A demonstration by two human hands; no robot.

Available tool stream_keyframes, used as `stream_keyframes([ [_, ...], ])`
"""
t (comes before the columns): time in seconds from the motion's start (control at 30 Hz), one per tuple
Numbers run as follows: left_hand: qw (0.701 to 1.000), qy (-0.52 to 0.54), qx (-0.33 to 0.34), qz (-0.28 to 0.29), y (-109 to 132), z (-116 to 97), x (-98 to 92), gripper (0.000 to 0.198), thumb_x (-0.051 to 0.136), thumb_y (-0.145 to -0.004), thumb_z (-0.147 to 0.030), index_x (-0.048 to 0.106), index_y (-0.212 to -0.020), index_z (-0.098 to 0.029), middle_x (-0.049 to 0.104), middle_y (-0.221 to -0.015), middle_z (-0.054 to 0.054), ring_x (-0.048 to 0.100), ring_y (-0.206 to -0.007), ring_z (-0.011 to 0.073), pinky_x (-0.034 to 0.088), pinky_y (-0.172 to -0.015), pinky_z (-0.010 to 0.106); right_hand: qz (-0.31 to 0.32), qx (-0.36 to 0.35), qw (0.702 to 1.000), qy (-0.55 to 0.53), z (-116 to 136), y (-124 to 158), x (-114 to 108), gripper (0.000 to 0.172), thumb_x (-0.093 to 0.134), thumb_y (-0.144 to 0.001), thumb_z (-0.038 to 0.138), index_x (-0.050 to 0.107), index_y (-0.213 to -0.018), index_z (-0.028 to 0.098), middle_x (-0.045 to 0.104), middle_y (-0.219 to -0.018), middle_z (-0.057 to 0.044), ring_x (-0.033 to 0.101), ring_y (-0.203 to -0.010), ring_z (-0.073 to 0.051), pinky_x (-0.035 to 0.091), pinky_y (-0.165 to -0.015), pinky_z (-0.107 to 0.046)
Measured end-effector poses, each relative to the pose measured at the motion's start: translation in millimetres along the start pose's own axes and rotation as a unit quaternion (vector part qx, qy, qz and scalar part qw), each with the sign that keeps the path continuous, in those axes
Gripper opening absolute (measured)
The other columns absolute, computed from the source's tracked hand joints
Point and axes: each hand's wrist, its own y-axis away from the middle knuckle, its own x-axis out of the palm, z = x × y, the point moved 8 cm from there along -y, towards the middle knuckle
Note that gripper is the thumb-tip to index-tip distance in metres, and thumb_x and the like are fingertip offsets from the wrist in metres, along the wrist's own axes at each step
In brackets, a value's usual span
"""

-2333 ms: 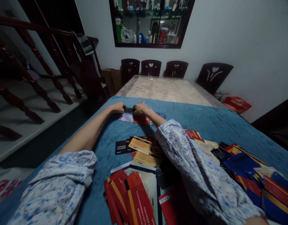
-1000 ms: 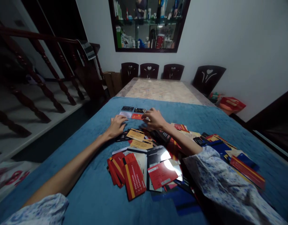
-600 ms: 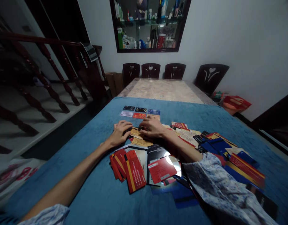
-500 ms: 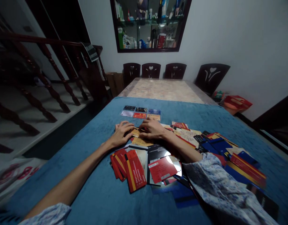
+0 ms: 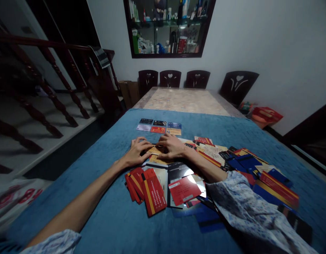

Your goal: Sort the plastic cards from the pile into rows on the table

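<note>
Yellow card point(image 5: 155, 150) lies beyond red cards point(image 5: 153, 193). Left hand point(image 5: 137, 152) and right hand point(image 5: 172, 146) flank it, fingers curved, loosely spread; can't tell if pinching. Light edge contact probably best, lest it slide.

The right hand point(image 5: 171, 145) is partly hiding the yellow cards point(image 5: 158, 160). The frame's left edge is cropping the plastic bag point(image 5: 17, 197). The far cards point(image 5: 158, 129) are bearing illegibly small print.

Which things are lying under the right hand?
Yellow cards lie partly under the right hand, showing towards the left hand. What is fully beneath the right hand is covered and cannot be seen.
</note>
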Motion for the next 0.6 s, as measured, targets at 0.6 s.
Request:
stream_keyframes([
  [0.6,0.985,0.076,-0.017,-0.153,4.4,14.7,-20.7,0.029,0.056,-0.089,-0.019,0.074,-0.111,-0.019,0.07,-0.105,0.008,0.063,-0.102,0.0212,0.052,-0.095,0.037,-0.097,0.044,0.991,-0.08,-10.4,-0.3,-7.7,0.024,0.056,-0.08,0.016,0.073,-0.097,0.016,0.069,-0.084,-0.008,0.053,-0.087,-0.023,0.039,-0.079,-0.033],
])
